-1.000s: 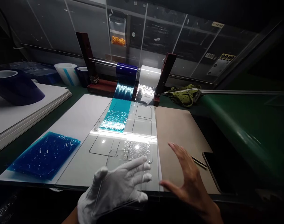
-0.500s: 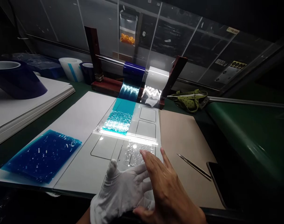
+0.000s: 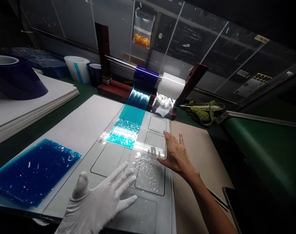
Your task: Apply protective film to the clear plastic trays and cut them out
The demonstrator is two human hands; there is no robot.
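The white-gloved left hand (image 3: 99,201) and bare right hand (image 3: 176,152), fingers spread and gripping nothing, are hovering over the thin clear crinkled film sheet (image 3: 149,174) lying on the white template; it is probably light, floppy, best lifted by an edge.

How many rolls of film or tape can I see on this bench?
5: a blue roll and a white roll side by side on the rod, a white roll and a dark one standing behind left, and a big dark-blue roll far left. Others may be hidden.
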